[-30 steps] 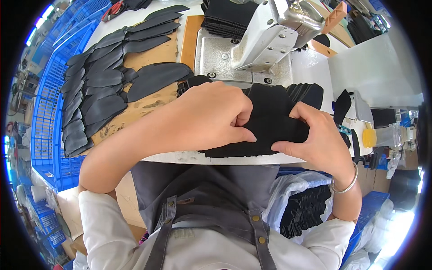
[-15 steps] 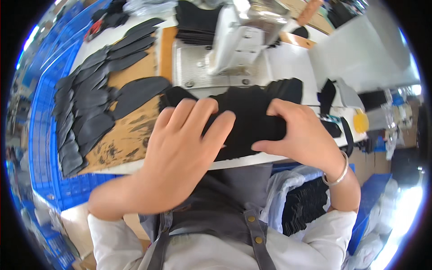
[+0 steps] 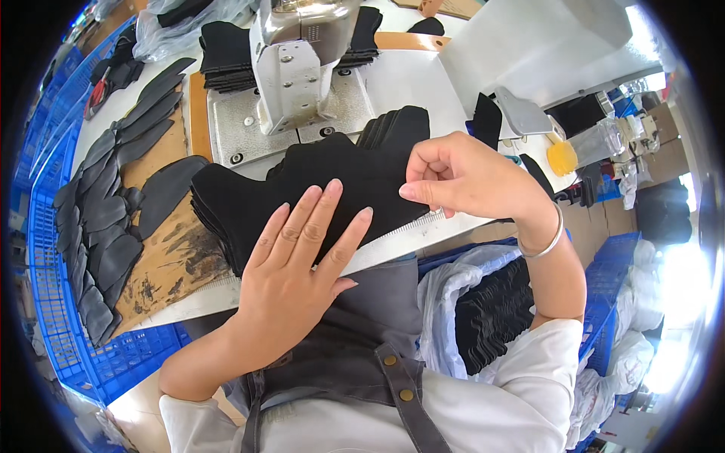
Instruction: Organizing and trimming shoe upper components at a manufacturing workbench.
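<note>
the left hand [image 3: 287,283] is palm down, fingers spread and pointing away from the body, thumb apart. the left forearm [image 3: 211,359] slants inward. the right hand [image 3: 479,177] is half curled, fingers drawn toward the thumb, above an upright right forearm [image 3: 561,283].

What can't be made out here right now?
Head view:
Black stack: part of its near edge, covered by the left hand.
Right hand: whether it pinches a piece; curled fingers hide this.
Rear black pieces: portion behind the machine.
Machine top: cut off by upper edge.
</note>
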The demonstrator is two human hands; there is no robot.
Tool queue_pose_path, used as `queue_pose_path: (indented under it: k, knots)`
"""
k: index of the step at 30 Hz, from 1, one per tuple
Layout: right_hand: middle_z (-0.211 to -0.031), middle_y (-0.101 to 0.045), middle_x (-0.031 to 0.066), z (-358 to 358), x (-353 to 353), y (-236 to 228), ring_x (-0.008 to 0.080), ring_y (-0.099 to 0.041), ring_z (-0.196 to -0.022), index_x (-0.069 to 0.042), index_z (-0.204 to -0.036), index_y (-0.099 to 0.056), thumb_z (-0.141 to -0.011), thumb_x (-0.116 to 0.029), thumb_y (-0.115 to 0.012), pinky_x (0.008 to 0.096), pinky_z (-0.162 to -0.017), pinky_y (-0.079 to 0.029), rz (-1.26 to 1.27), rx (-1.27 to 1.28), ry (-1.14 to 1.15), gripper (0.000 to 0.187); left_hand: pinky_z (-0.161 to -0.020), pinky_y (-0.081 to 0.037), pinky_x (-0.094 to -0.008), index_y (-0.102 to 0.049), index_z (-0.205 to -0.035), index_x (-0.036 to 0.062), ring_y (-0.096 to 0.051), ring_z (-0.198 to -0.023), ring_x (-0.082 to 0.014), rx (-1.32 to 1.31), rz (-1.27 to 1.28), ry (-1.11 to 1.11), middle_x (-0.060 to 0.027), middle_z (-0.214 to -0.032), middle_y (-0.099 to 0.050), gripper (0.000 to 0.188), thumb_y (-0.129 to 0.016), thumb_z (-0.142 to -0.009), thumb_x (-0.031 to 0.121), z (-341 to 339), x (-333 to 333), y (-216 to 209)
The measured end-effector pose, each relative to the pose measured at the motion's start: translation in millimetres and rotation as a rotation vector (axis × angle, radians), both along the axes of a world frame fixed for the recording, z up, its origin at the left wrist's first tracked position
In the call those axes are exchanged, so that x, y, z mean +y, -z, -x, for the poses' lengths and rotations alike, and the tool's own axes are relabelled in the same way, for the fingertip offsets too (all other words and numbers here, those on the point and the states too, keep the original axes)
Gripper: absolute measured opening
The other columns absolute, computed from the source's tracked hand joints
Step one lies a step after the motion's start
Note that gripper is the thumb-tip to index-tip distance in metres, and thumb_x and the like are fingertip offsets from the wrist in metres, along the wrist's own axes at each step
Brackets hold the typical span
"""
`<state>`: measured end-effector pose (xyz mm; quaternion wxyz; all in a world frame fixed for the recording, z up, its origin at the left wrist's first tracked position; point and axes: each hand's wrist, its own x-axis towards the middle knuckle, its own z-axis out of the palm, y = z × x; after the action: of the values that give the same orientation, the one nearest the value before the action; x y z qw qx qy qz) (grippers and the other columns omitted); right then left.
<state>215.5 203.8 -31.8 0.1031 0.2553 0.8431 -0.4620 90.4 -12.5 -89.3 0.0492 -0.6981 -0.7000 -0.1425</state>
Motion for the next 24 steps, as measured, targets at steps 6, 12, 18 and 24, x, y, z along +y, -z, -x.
queue_pose_path:
  k: [6,12,18,24]
  knots:
    - [-0.061,-0.059,0.0013,0.7,8.5,8.9,0.0056,-0.053,-0.053,0.000,-0.078,-0.062,-0.080,-0.016,-0.072,0.0207,-0.049,-0.041,-0.026,0.040,-0.057,0.019,-0.106,-0.034,-0.0409,-0.045,-0.138,0.0212,-0.038,-0.132,-0.0288,0.002,0.023,0.021,-0.0161,-0.146,-0.035,0.079,-0.072,-0.065,0.032,2.0,5.1,1.7]
    - [-0.060,-0.059,0.0007,2.6,5.8,6.3,0.0048,-0.052,-0.054,0.000,-0.075,-0.065,-0.076,-0.012,-0.072,0.0202,-0.052,-0.040,-0.012,0.094,-0.054,0.015,-0.105,-0.034,-0.0412,-0.046,-0.137,0.0213,-0.038,-0.132,-0.0288,0.035,0.009,0.009,-0.0163,-0.146,-0.036,0.077,-0.072,-0.066,0.030,3.3,1.9,-2.7]
    - [-0.059,-0.059,0.0006,1.6,7.6,7.9,0.0046,-0.052,-0.054,0.000,-0.072,-0.065,-0.075,-0.012,-0.073,0.0204,-0.052,-0.040,-0.005,0.091,-0.039,0.014,-0.105,-0.035,-0.0410,-0.047,-0.137,0.0213,-0.040,-0.132,-0.0286,0.042,-0.011,0.008,-0.0161,-0.145,-0.037,0.074,-0.071,-0.068,0.027,2.5,3.7,0.9]
    - [-0.070,-0.062,0.0035,-2.5,4.1,7.6,0.0082,-0.055,-0.060,-0.001,-0.083,-0.064,-0.074,-0.009,-0.072,0.0225,-0.056,-0.042,-0.061,0.039,-0.067,0.014,-0.103,-0.035,-0.0419,-0.053,-0.128,0.0159,-0.042,-0.129,-0.0308,0.041,-0.054,0.017,-0.0151,-0.143,-0.040,0.063,-0.070,-0.067,0.024,-0.3,6.3,0.9]
